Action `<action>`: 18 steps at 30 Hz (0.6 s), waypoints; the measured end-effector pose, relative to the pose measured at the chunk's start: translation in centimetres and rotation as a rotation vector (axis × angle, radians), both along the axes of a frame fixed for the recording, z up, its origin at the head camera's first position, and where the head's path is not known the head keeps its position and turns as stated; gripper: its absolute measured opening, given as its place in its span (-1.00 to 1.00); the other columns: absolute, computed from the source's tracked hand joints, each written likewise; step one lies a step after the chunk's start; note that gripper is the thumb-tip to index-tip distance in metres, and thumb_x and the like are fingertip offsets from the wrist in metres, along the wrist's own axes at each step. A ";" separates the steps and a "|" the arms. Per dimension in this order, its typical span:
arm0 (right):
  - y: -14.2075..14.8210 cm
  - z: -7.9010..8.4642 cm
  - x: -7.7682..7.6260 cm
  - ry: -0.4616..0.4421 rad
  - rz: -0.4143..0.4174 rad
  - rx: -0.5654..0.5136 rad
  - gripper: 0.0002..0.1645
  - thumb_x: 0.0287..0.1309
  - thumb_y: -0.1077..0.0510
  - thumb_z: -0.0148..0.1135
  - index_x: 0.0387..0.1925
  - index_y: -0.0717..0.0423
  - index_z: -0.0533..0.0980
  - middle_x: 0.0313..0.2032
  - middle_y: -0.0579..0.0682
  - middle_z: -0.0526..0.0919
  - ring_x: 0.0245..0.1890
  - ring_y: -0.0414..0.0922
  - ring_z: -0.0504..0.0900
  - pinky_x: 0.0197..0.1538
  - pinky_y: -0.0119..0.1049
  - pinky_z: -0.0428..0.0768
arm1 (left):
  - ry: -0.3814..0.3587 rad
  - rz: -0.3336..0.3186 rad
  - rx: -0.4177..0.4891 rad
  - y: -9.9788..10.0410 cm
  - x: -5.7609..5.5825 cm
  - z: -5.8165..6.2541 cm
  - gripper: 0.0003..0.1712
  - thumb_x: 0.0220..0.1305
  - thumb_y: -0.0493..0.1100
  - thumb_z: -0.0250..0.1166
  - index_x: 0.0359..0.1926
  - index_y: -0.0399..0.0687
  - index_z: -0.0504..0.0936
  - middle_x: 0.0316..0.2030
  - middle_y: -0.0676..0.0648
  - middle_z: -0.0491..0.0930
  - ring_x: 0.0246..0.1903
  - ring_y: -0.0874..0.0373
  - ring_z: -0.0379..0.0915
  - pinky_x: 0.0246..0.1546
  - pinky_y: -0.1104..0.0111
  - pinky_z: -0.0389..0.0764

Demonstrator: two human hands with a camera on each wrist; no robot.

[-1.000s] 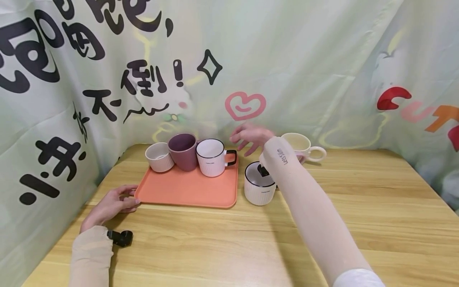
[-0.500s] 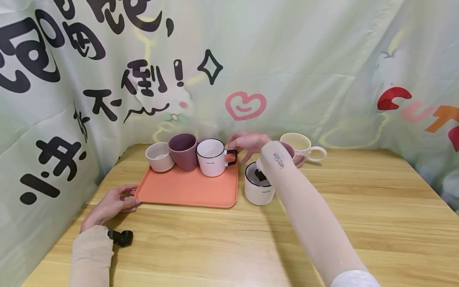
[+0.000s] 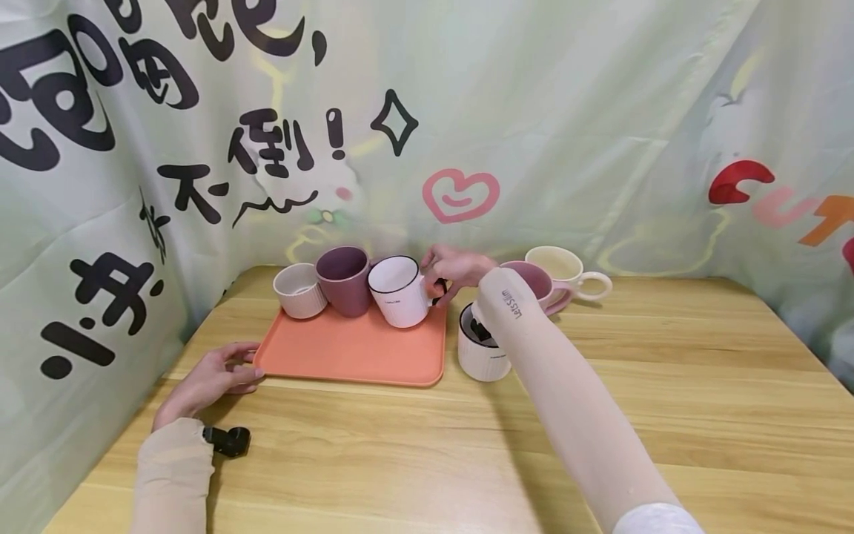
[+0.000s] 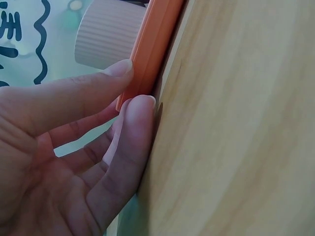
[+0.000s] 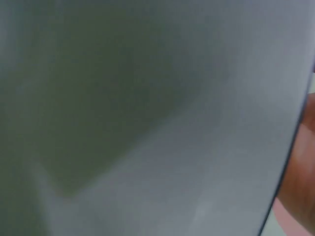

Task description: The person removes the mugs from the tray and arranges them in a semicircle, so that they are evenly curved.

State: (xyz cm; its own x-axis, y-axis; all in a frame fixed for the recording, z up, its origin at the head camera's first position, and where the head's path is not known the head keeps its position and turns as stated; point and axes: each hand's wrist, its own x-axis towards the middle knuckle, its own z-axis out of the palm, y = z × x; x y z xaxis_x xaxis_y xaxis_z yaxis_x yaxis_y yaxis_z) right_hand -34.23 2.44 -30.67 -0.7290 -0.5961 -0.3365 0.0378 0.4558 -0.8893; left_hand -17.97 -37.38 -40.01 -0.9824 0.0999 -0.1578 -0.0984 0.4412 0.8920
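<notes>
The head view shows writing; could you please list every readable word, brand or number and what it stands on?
"LetsSlim": right sleeve.
"CUT", next letter cropped: curtain.
"不倒!": curtain; other black characters, slanted or cropped, not surely readable.
Print on held mug and front mug: too small to read.

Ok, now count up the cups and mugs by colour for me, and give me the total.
White mugs with black rims: 2
Dark purple mug: 1
Pink mug: 1
Cream mug: 1
Small off-white ribbed cup: 1
Total: 6
</notes>
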 end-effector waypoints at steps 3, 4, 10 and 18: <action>0.1 0.1 0.1 0.047 -0.016 -0.003 -0.49 0.20 0.47 0.02 0.17 0.37 0.16 -0.48 0.16 0.34 -0.45 0.02 0.41 -0.09 0.10 0.72 | 0.005 -0.001 0.002 0.0 0.0 0.0 -0.28 0.39 -0.43 0.24 0.39 -0.68 0.08 0.10 -0.51 0.38 -0.26 0.27 0.62 -0.20 0.34 0.74; 0.1 0.1 0.2 0.065 -0.017 -0.006 -0.53 0.21 0.46 0.03 0.15 0.36 0.19 -0.49 0.14 0.34 -0.46 0.02 0.39 -0.17 0.04 0.74 | 0.007 -0.002 0.002 0.0 0.0 0.0 -0.28 0.39 -0.43 0.24 0.39 -0.68 0.08 0.09 -0.51 0.38 -0.26 0.27 0.62 -0.20 0.34 0.74; 0.3 0.2 0.2 0.133 -0.027 -0.016 -0.68 0.28 0.44 0.08 0.02 0.33 0.27 -0.55 0.08 0.33 -0.54 -0.04 0.30 -0.49 -0.26 0.63 | 0.013 -0.006 0.004 0.0 -0.1 -0.1 -0.28 0.38 -0.44 0.23 0.39 -0.69 0.08 0.08 -0.51 0.40 -0.27 0.29 0.62 -0.21 0.35 0.74; 0.7 0.5 0.3 0.186 -0.114 -0.057 -0.73 0.18 0.48 0.18 -0.12 0.29 0.34 -0.55 0.02 0.31 -0.55 -0.10 0.29 -0.58 -0.36 0.48 | 0.008 -0.013 0.002 -0.1 0.1 -0.1 -0.27 0.39 -0.42 0.24 0.39 -0.69 0.08 0.09 -0.52 0.40 -0.26 0.26 0.61 -0.20 0.34 0.74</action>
